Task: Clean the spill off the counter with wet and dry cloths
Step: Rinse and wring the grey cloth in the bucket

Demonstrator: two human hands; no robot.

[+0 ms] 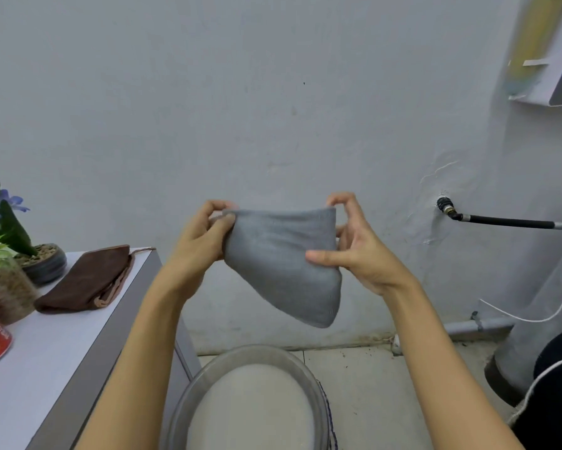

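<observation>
While held up in mid-air over the basin, the grey cloth hangs folded, top edge stretched between both hands, lower corner drooping. Left hand pinches the top-left corner w/ thumb + fingers; right hand pinches the top-right corner, thumb pressed on the cloth's front face. Judgement: soft, limp, light; likely heavier + drippy once wet, so best gripped at corners or bunched in the fist for wringing. Can't tell from the view if it's wet yet. Basin holds cloudy water, directly below. Brown cloth lies folded near the counter's far right corner, beside a potted plant. No spill visible on the counter part shown.
</observation>
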